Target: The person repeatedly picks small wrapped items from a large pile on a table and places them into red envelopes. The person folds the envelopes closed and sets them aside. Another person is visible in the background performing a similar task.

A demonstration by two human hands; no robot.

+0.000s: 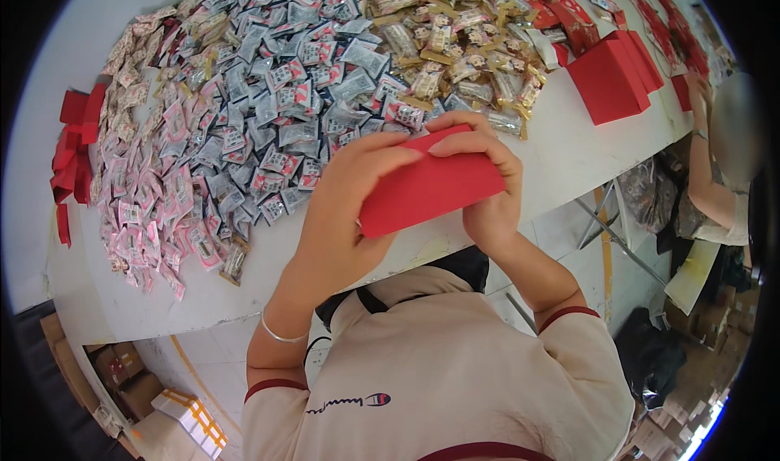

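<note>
Between both palms, above the table's near edge, is a red paper box [439,186]. My left hand [345,193] wraps its left end, fingers over the top and thumb side below. On the right end, my right hand [491,168] curls its fingers over the upper edge. Just beyond the box lies a wide heap of small wrapped snacks: grey-blue packets [284,95] in the middle, gold packets [443,43] at the far right and pink packets [146,209] at the left. The underside of the box is hidden.
A white table [561,152] bears the heap. Red boxes [613,75] stand at the right, and folded red pieces [75,148] lie at the left edge. Another person's arm [705,160] reaches in at the far right. Cartons [130,372] sit below the table.
</note>
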